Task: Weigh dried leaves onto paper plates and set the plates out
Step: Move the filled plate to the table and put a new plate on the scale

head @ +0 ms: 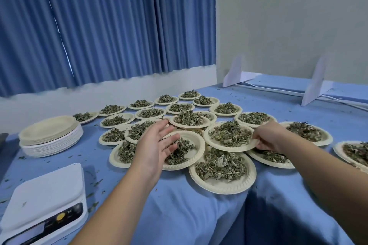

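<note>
Several paper plates heaped with dried green leaves cover the blue tablecloth [199, 215], some overlapping. My left hand [157, 145] hovers with fingers spread over one plate of leaves [191, 141], fingertips touching the leaf pile. My right hand [268, 137] pinches the right rim of another filled plate [229, 135], which lies on top of its neighbours. A white digital scale [45, 201] stands at the near left with nothing on its platform.
A stack of unused paper plates [49, 135] sits at the left. A grey divider board [288, 36] on white feet stands at the back right, a white cable along its base. Blue curtains hang behind. Leaf crumbs litter the cloth.
</note>
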`<state>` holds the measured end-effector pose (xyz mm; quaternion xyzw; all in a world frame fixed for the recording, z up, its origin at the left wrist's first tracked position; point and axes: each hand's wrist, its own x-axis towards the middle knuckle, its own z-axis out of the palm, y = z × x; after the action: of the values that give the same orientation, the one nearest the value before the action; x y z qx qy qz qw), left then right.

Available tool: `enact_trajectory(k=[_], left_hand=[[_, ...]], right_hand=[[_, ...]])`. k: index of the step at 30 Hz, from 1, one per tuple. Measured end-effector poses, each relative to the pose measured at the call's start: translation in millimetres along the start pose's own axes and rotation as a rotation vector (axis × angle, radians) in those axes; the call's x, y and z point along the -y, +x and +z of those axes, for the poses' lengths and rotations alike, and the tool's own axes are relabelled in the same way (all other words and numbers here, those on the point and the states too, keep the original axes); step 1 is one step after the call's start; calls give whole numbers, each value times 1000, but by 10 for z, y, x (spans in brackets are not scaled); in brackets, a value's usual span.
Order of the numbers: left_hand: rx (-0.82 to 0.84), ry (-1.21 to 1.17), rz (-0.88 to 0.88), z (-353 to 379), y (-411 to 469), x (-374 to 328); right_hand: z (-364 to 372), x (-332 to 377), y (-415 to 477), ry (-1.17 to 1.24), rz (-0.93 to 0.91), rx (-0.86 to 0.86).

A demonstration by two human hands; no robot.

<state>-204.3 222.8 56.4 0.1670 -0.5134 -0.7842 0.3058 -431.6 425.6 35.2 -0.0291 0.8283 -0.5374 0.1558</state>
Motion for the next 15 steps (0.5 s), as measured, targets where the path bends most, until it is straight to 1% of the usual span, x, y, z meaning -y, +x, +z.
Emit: enact_trajectory(k=[6, 10, 15], left_hand=[[-13, 6, 10, -101, 16, -11], [-15, -5, 10, -102, 23, 17], [2, -24, 3, -59, 10, 36]], right_hand=[[30, 14, 18, -74, 2, -51], [32, -14, 42, -70, -88, -81], [3, -2, 53, -115, -110, -80]])
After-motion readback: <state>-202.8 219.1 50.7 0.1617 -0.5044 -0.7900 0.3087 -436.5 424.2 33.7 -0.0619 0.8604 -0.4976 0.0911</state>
